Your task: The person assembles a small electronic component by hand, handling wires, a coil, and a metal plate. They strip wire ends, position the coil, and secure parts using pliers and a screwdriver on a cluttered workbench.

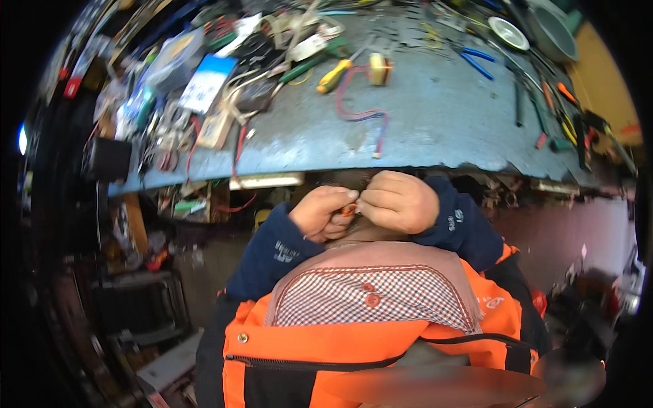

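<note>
Scuffed blue bench (435, 129), tools (478, 54) both sides; hands (401, 202) pinching orange piece (349, 210).

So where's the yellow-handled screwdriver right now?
In the head view, the yellow-handled screwdriver lies on the blue bench, upper middle, just left of the cream-yellow block and roughly straight up the picture from the left hand.

The bench (435, 129) has a smooth, scuffed top with a dull shine; on it lie a screwdriver (333, 76) with a glossy plastic handle and plastic-coated wires (360, 117). Nearer than the bench, the apron (367, 294) is matt woven cloth, the snap (242, 337) shiny metal, the orange piece (348, 209) of unclear material.
</note>
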`<state>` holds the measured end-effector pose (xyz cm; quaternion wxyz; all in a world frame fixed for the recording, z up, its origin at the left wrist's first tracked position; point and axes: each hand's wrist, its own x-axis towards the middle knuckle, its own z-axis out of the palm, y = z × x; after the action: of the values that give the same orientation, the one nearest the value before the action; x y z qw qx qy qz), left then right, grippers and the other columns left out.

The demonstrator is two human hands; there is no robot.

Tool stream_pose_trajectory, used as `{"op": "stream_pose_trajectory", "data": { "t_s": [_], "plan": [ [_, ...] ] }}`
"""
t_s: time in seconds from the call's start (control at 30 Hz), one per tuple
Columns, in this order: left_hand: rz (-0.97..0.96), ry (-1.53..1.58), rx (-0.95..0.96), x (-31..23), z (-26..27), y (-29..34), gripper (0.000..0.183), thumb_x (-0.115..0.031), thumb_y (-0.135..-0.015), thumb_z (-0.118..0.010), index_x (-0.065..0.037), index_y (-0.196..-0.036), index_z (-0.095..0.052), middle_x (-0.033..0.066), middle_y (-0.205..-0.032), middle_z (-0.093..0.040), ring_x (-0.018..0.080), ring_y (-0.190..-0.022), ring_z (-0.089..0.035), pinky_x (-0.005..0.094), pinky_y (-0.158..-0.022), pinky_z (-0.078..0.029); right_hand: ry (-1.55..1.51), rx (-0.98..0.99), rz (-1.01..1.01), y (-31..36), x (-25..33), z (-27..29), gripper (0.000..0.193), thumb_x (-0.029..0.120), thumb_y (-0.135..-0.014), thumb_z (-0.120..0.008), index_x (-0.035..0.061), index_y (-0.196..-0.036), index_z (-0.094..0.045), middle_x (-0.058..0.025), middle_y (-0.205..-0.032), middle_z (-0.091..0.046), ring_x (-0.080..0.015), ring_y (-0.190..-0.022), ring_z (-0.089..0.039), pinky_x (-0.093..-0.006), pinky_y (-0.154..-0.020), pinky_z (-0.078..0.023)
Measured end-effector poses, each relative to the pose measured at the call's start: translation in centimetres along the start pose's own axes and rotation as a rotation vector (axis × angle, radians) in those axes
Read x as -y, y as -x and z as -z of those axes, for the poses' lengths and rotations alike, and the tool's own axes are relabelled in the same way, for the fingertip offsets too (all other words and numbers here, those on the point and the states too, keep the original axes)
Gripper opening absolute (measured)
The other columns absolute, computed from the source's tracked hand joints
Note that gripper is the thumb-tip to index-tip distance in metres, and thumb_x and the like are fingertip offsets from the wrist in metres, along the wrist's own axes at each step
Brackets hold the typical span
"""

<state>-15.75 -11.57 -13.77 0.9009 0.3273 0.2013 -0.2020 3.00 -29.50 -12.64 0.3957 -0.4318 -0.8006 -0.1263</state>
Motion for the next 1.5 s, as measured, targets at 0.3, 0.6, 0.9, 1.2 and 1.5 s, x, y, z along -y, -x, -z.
{"op": "stream_pose_trajectory", "data": {
  "t_s": [0.3, 0.6, 0.9, 1.2, 1.5],
  "plan": [
    [-1.236, -1.658, -0.459, 0.7, -1.0, 2.7, 0.05, -0.015, -0.088, -0.084, -0.001, -0.132, -0.064, 0.0135, -0.098, -0.066, 0.033, -0.085, -0.067, 0.0396, -0.073, -0.056, -1.769, -0.403, -1.372, 0.4, 1.2, -3.4, 0.015, 0.003, -0.101, -0.072, 0.0053, -0.113, -0.064, -0.0087, -0.087, -0.07, -0.0189, -0.076, -0.068, -0.0348, -0.069, -0.056],
    [-0.188, 0.207, -0.057, 4.1, 3.0, 5.4, 0.03, -0.024, -0.112, -0.059, -0.008, -0.086, -0.059, -0.0021, -0.068, -0.052, 0.0084, -0.051, -0.042, 0.0284, -0.046, -0.031, -0.192, 0.139, 0.032, -4.9, -0.2, -5.9, 0.032, 0.0, -0.075, -0.076, -0.0042, -0.106, -0.072, -0.0173, -0.097, -0.07, -0.0345, -0.081, -0.069, -0.0415, -0.076, -0.058],
    [-0.527, -0.084, -0.844, 8.8, 9.0, 12.1, 0.026, -0.03, -0.109, -0.067, -0.007, -0.1, -0.072, 0.0, -0.076, -0.065, 0.01, -0.061, -0.057, 0.0267, -0.055, -0.046, -0.527, 0.255, -0.584, -3.4, 0.6, -9.8, 0.042, 0.002, -0.092, -0.079, -0.0036, -0.131, -0.066, -0.021, -0.098, -0.072, -0.0367, -0.084, -0.073, -0.0406, -0.074, -0.058],
    [-0.062, 0.337, -1.376, 36.3, 32.8, 19.7, 0.05, -0.053, -0.107, -0.061, -0.004, -0.108, -0.069, 0.0154, -0.084, -0.071, 0.0272, -0.063, -0.062, 0.0434, -0.06, -0.054, -0.581, 0.392, -0.958, 3.7, -0.7, -10.0, 0.021, 0.008, -0.097, -0.071, -0.0036, -0.115, -0.073, -0.0234, -0.101, -0.075, -0.0379, -0.092, -0.075, -0.0417, -0.081, -0.058],
    [-1.177, 0.521, -1.806, 8.3, 42.9, 48.6, 0.076, -0.064, -0.098, -0.074, -0.001, -0.135, -0.05, 0.0193, -0.114, -0.066, 0.0297, -0.093, -0.066, 0.047, -0.07, -0.059, -0.573, 0.428, -1.03, 6.0, -1.0, -10.9, 0.033, 0.028, -0.105, -0.065, 0.0023, -0.123, -0.074, -0.0258, -0.108, -0.075, -0.043, -0.1, -0.073, -0.0463, -0.087, -0.058]
  ]
}}
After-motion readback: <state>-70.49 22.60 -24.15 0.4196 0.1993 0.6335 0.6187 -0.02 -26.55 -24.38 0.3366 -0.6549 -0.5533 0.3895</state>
